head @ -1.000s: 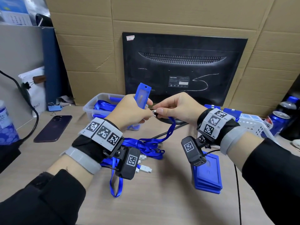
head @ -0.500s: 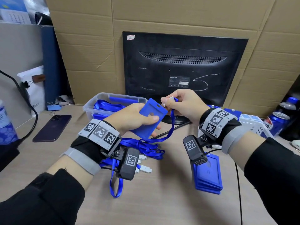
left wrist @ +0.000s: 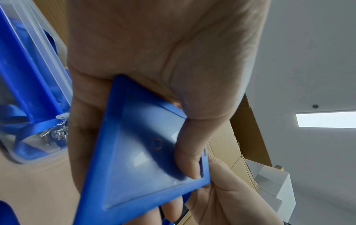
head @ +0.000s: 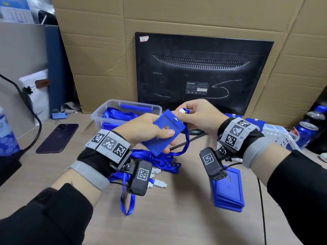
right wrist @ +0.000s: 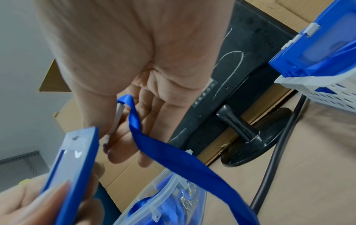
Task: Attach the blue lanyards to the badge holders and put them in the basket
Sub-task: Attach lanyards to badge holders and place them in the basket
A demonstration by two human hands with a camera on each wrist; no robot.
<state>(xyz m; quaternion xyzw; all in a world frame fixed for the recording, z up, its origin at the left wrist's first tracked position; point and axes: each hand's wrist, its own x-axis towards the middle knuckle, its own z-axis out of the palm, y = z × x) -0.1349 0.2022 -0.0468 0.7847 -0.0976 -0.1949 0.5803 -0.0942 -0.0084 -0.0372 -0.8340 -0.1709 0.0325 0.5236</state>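
Note:
My left hand [head: 169, 141] grips a blue badge holder [head: 164, 133] above the table, thumb on its face and fingers beneath; the left wrist view shows the thumb pressed on the holder [left wrist: 138, 159]. My right hand [head: 180, 114] pinches the white and metal clip [head: 182, 110] of a blue lanyard [head: 186, 142] at the holder's top slot. In the right wrist view the strap [right wrist: 173, 156] runs down from the clip [right wrist: 117, 118] across my fingers. More lanyards [head: 159, 161] lie in a pile under my left wrist. A white basket [head: 276, 138] stands at the right.
A stack of blue badge holders [head: 228, 193] lies under my right wrist. A clear plastic bin [head: 155, 108] with lanyards sits behind my left hand. A monitor's back [head: 203, 73] and cardboard stand behind. A phone [head: 57, 137] lies left, a soda can [head: 304, 135] right.
My left hand has turned the holder from upright and edge-on to tilted with its face up. My right hand has brought the lanyard clip up to the holder's top slot.

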